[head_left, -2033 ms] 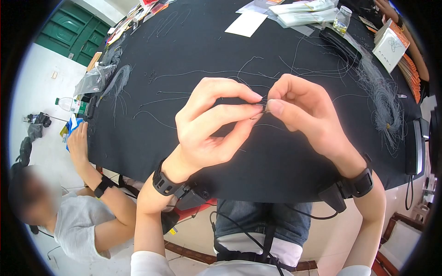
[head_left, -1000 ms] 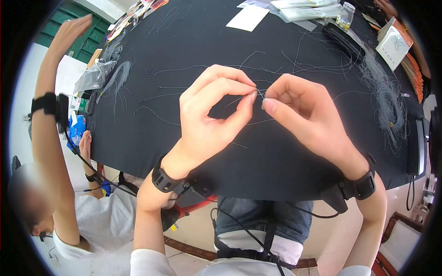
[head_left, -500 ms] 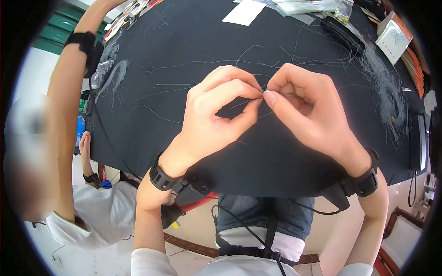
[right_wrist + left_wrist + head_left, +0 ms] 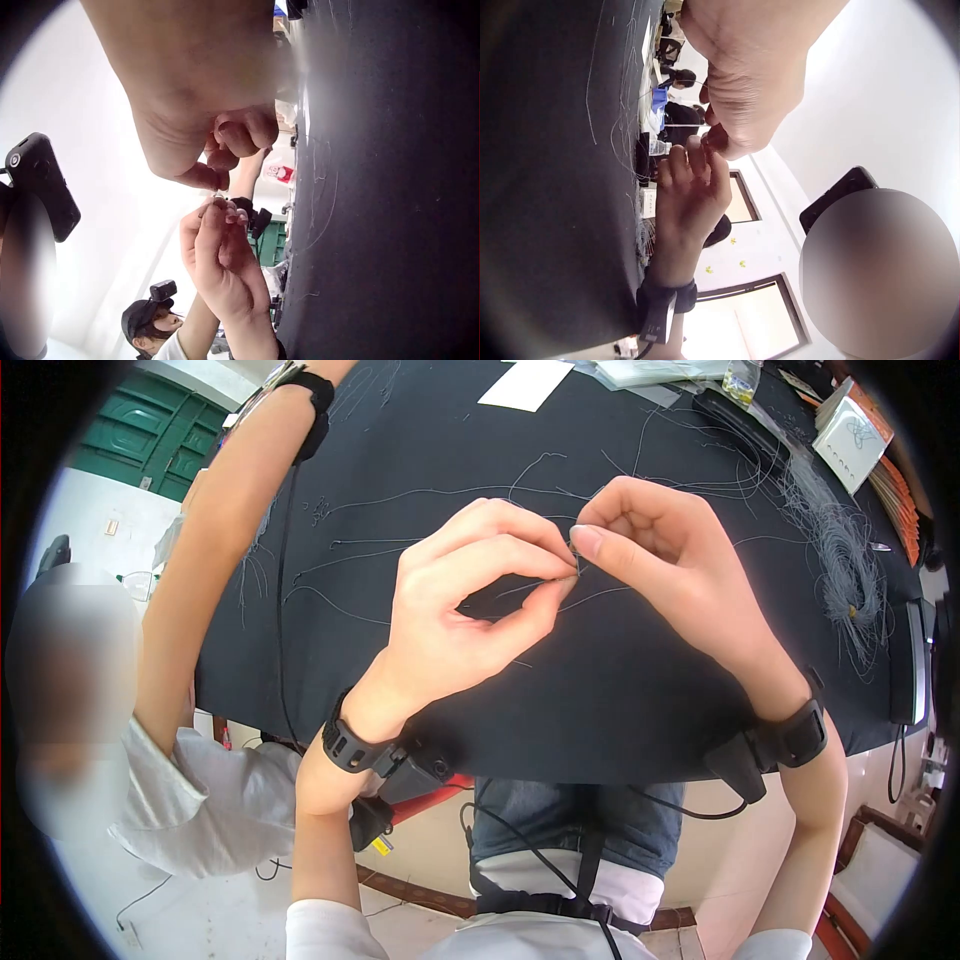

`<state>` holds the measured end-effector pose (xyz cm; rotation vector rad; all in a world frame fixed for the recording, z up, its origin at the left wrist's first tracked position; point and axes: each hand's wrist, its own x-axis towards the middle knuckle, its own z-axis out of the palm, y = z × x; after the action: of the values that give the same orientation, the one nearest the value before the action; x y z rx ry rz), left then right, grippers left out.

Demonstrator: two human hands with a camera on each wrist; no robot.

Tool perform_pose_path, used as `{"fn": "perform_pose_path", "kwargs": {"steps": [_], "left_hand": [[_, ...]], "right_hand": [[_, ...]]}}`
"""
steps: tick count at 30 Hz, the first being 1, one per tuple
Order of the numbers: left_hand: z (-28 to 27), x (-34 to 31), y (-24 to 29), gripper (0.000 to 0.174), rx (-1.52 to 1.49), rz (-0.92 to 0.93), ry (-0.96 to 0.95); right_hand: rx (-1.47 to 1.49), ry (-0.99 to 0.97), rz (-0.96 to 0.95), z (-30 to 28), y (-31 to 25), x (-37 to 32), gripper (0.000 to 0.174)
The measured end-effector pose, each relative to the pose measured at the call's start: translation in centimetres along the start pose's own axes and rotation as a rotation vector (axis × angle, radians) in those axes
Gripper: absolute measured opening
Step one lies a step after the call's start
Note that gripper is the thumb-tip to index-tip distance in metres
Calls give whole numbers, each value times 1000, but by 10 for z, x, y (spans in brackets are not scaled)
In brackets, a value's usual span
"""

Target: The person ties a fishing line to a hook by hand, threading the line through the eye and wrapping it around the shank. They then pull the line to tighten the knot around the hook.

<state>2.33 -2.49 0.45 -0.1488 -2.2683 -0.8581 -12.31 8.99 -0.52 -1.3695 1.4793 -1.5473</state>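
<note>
Over the black table, my left hand (image 4: pixel 460 610) pinches a thin grey fishing line (image 4: pixel 598 594) between its thumb and fingertips. My right hand (image 4: pixel 680 565) is close beside it, thumb and forefinger pinched together at the line just above the left fingertips. A small bright bit (image 4: pixel 218 196) shows between the two hands in the right wrist view; the fingers hide most of it. The other fingers of my right hand are curled in. Several more lines (image 4: pixel 345 610) lie left of my hands, some with small dark ends, near a cluster of tiny dark pieces (image 4: pixel 319 512).
A big tangled bundle of grey line (image 4: pixel 850 585) lies at the right, near a long black case (image 4: pixel 740 430) and a white booklet (image 4: pixel 852 448). White paper (image 4: pixel 525 385) and a glass jar (image 4: pixel 742 380) are at the back. Another person's arm (image 4: pixel 225 520) reaches across the left edge.
Both hands stay close together and have shifted slightly away from me; the right fingertips have risen above the left ones. The other person's arm has come up and swung in over the table's left side.
</note>
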Motion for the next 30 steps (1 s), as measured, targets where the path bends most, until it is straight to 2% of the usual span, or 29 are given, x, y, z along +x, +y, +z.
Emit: {"fn": "perform_pose_path", "kwargs": {"steps": [6,15,21,30], "left_hand": [[-2,0,1,17,2,-16,28],[2,-1,-5,13,27,-68,181],[3,-1,-6,13,103,-104,172],[4,0,0,14,102,-148,-26]], "right_hand": [[125,-126,237,-9,-5,2,24],[82,-156,252,-6,-5,2,23],[120,-157,153,3,3,-1,18],[8,-97,32,-4,-3,0,17]]}}
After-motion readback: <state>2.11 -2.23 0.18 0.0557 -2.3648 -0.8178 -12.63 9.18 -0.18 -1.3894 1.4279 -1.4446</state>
